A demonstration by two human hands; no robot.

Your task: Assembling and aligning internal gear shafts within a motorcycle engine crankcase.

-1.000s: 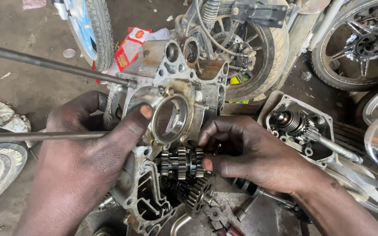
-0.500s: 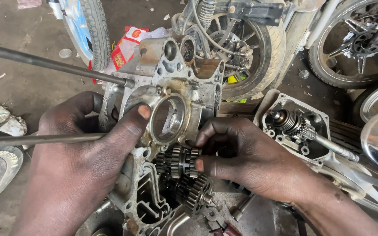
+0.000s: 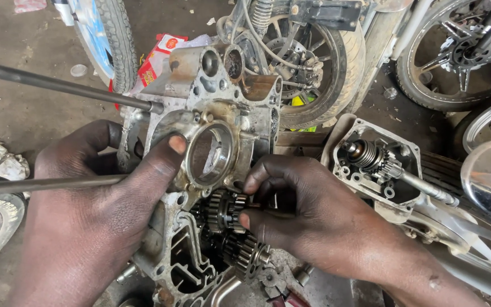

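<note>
Closely curled right fingers [image 3: 254, 219] pinch the gear cluster [image 3: 225, 211].

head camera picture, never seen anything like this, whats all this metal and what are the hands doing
The camera sits on a person's head and looks down at their own two bare hands. Between them is a metal engine case, opened up, with a big round hole. The left hand grips the case, thumb on the ring of that hole. The right hand pinches a stack of gears sitting inside the case. To the right lies a second case half with a shaft sticking out. Motorcycle wheels and a dirty floor surround it all.
</note>
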